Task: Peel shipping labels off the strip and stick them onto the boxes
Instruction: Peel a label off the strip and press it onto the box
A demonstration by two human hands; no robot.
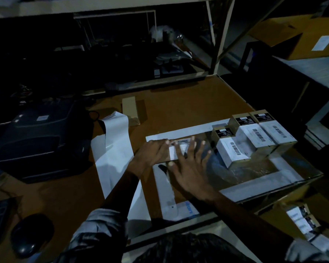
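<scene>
Right now both hands lie flat on a shipping label (179, 149) that sits on top of a brown box (177, 143) at the middle of the table (179, 107). The left hand (150, 154) rests at the label's left edge with fingers straight and close together, pressing down. The right hand (190, 168) has its fingers spread wide across the label and the box, holding nothing. Just to the right, three labelled boxes (254, 137) stand packed together, touching each other, each with a white barcode label on top. They and the box under the hands rest on a flat sheet with a white border (254, 186). To the left, the white label strip (114, 147) trails loosely over the table from a dark label printer (40, 137). A computer mouse (31, 234) lies near the lower left corner.
</scene>
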